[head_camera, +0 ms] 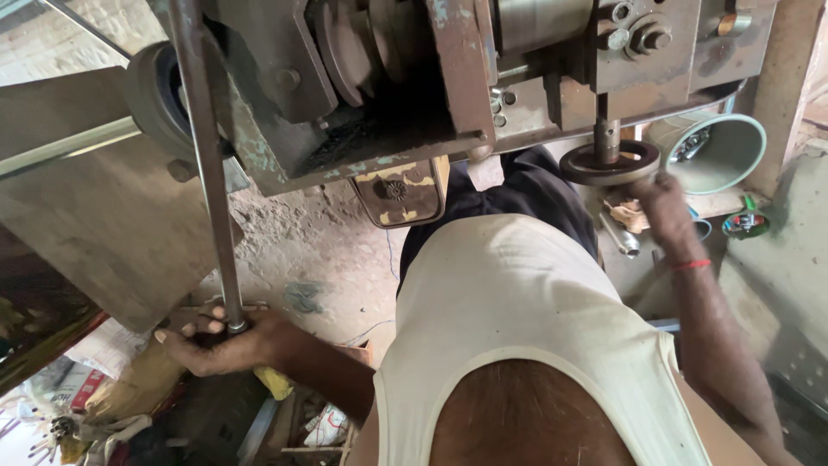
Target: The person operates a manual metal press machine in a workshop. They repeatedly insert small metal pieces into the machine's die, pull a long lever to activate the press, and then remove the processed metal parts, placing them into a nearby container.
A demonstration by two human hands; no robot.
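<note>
A rusty machine is filling the upper frame, its top cut off, looming above both sets of fingers. The person's torso in a white vest is blocking much of the floor. A long steel rod is running down from the frame's upper edge; the left hand is wrapping its fingers around the rod's lower end, whose tip is hidden in the grip. The right hand is reaching up to the round handwheel, fingers touching its rim; motion blur is making their grip impossible to judge. A pale green bowl is lying just beyond those fingers.
</note>
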